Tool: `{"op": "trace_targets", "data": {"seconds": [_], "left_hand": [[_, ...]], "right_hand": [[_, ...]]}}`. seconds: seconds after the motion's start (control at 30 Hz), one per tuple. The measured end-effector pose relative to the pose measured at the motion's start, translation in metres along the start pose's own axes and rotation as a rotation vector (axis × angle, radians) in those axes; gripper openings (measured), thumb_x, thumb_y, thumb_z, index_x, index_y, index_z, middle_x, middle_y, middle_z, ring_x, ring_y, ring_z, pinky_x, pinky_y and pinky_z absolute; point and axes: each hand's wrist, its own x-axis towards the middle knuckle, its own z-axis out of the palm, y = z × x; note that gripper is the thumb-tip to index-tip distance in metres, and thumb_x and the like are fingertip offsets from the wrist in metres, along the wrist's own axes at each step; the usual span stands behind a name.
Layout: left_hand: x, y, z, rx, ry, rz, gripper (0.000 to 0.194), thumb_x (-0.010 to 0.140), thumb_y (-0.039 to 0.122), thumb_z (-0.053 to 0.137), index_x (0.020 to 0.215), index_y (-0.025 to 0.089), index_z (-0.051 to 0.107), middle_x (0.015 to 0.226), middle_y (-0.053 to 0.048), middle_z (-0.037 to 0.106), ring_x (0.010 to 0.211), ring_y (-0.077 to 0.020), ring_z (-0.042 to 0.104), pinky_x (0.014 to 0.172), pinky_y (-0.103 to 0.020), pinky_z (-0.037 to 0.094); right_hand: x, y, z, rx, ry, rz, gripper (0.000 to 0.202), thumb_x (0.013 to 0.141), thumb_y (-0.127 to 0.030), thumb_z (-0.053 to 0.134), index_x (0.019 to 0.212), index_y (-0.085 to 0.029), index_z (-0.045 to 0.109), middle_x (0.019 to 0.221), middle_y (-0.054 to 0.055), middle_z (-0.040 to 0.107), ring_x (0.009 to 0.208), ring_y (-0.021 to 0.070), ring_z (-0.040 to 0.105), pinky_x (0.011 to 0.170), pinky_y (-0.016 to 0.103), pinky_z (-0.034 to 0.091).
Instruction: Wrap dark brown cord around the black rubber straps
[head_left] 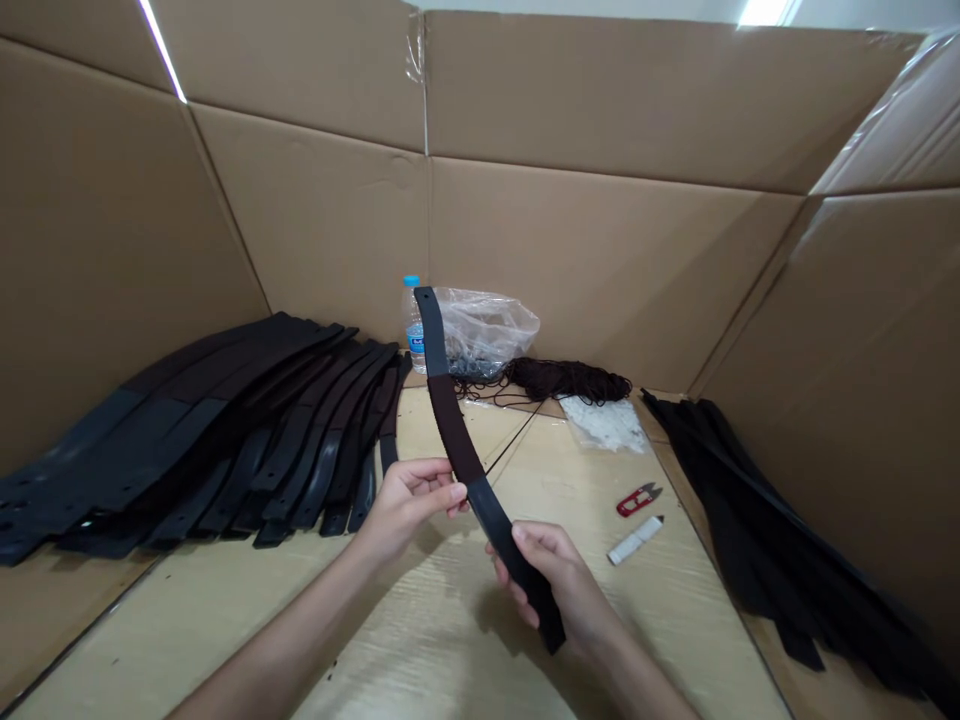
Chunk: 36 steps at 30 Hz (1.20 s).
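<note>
A long curved black strip (493, 520) with a hole at its far end is held up tilted over the table. Dark brown cord is wound closely round its middle, making a wrapped section (454, 430). My right hand (551, 580) grips the strip's near end, thumb on top. At the lower edge of the wrapping, my left hand (424, 500) pinches with thumb and fingers; part of its grip is hidden behind the strip. From there a taut length of cord (514, 438) runs back to a loose brown cord bundle (562, 380).
Many similar strips (187, 420) are piled at left, several with wrapped middles. More black strips (750, 520) lie at right. Red thread snips (638, 499) and a white cutter-like tool (635, 541) lie on the table. Behind are a bottle (414, 335), plastic bags (487, 325) and cardboard walls (600, 250).
</note>
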Motion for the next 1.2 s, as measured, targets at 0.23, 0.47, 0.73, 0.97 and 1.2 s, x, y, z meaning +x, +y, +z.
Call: {"op": "trace_targets", "data": {"seconds": [0.23,0.47,0.73,0.97,1.2], "left_hand": [[-0.001,0.003,-0.001,0.015,0.042,-0.024,0.02,0.06,0.031,0.08,0.059,0.014,0.07,0.049,-0.002,0.058,0.048,-0.0115,0.05,0.049,-0.022,0.039],[0.001,-0.002,-0.003,-0.087,-0.004,-0.058,0.037,0.049,0.035,0.087,0.076,0.013,0.076,0.05,-0.001,0.06,0.043,-0.0083,0.045,0.045,-0.021,0.036],[-0.004,0.001,0.004,-0.303,-0.032,-0.171,0.038,0.046,0.033,0.09,0.073,0.013,0.072,0.049,0.003,0.058,0.036,-0.0023,0.036,0.041,-0.018,0.038],[-0.003,-0.001,0.009,-0.196,0.082,-0.17,0.033,0.05,0.03,0.088,0.068,0.011,0.068,0.054,0.001,0.059,0.038,-0.0022,0.039,0.042,-0.018,0.04],[-0.003,0.002,0.009,-0.044,0.117,-0.097,0.031,0.052,0.03,0.085,0.069,0.01,0.069,0.047,0.001,0.055,0.042,-0.0076,0.048,0.042,-0.018,0.037]], "right_hand": [[-0.001,-0.004,-0.001,0.056,-0.015,0.029,0.052,0.067,-0.06,0.07,0.077,-0.009,0.064,0.056,0.001,0.056,0.036,0.0044,0.039,0.03,0.015,0.03],[-0.007,-0.005,0.002,0.25,-0.186,0.19,0.045,0.069,-0.053,0.073,0.076,-0.01,0.062,0.053,-0.001,0.052,0.036,0.0026,0.035,0.028,0.013,0.023],[-0.007,-0.001,0.004,0.074,-0.163,0.088,0.049,0.074,-0.057,0.067,0.093,-0.012,0.058,0.059,-0.003,0.054,0.034,0.003,0.035,0.028,0.015,0.028],[-0.006,-0.009,0.005,-0.649,0.125,-0.351,0.014,0.082,-0.027,0.061,0.092,-0.017,0.059,0.084,0.003,0.064,0.067,0.013,0.059,0.058,0.023,0.047],[-0.007,-0.002,0.0,-0.973,0.157,-0.634,0.021,0.093,-0.022,0.044,0.107,-0.017,0.059,0.095,0.009,0.068,0.085,0.0197,0.064,0.073,0.028,0.047]]}}
